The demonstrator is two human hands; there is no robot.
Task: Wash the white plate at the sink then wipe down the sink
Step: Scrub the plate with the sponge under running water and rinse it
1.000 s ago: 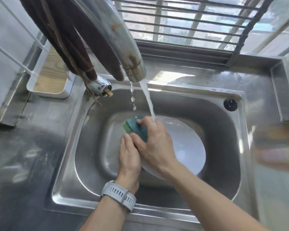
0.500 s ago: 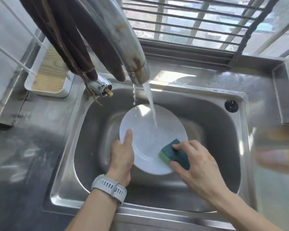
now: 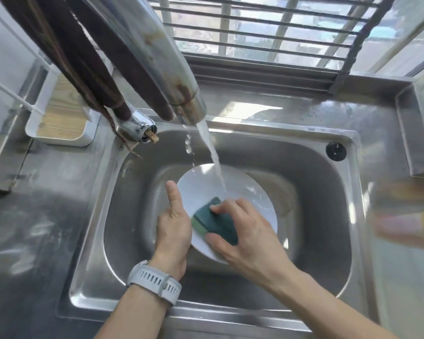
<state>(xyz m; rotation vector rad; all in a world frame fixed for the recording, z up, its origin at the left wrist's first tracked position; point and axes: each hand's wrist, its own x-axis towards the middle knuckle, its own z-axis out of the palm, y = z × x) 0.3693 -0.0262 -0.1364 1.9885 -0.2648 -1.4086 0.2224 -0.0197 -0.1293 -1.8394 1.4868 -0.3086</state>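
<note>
Faucet (image 3: 157, 69) above plate (image 3: 201, 189), hands below

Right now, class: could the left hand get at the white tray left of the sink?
Probably not yet: the left hand holds the white plate under the running water. The path over the sink rim to the tray looks open.

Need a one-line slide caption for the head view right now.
Left hand steadies the white plate under the running faucet while the right hand scrubs it with a green sponge.
</note>
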